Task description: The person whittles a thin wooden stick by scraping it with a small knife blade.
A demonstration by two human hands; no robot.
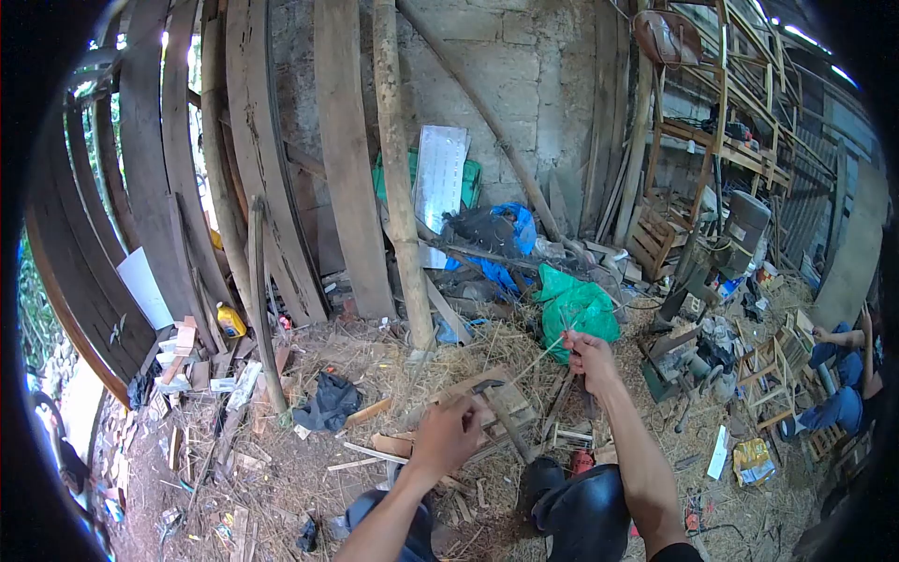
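My right hand [592, 361] is closed in a pinch around one end of a thin pale strip [537, 360], in front of a green plastic bag [573, 304]. My left hand [449, 433] has its fingers curled together near the wooden boards; what lies between them, if anything, is too small to make out. A hammer [507, 423] rests with its head on the boards [515, 403] just beyond my left hand, its handle slanting down toward my knees. Below my right hand, a red object [582, 461] lies on the ground.
Wooden planks [348, 169] and a pole [401, 187] stand upright ahead. A yellow bottle [230, 320] and a black bag [330, 402] lie left among wood scraps. At the right are a machine [740, 239], a small wooden frame [770, 370] and a seated person [836, 398].
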